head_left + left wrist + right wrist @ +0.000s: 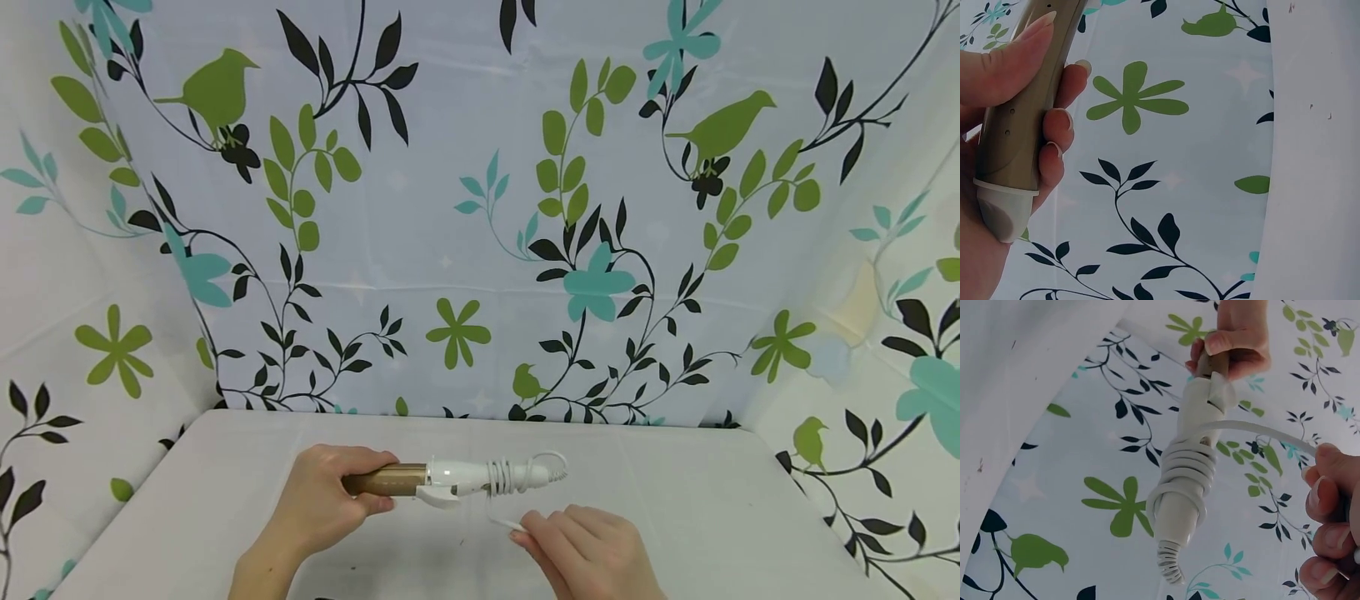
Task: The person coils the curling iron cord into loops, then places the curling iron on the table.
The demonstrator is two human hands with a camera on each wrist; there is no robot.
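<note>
A curling iron [461,475] with a brown barrel and a white handle is held roughly level above the white table. My left hand [318,504] grips its barrel [1019,119], thumb on one side and fingers curled round the other; a pale tip cap [1007,209] shows below the palm. Several turns of white cord [1188,464] are wound round the handle, near the coiled strain relief [1169,562]. From these turns a loose stretch of cord [1260,429] runs to my right hand [588,550], which pinches it between thumb and fingers. The plug is not visible.
The white table [675,500] lies under both hands, with a few small dark specks on it. Behind and at both sides hangs a cloth [420,217] printed with leaves, birds and flowers. A dark sliver shows at the head view's bottom edge.
</note>
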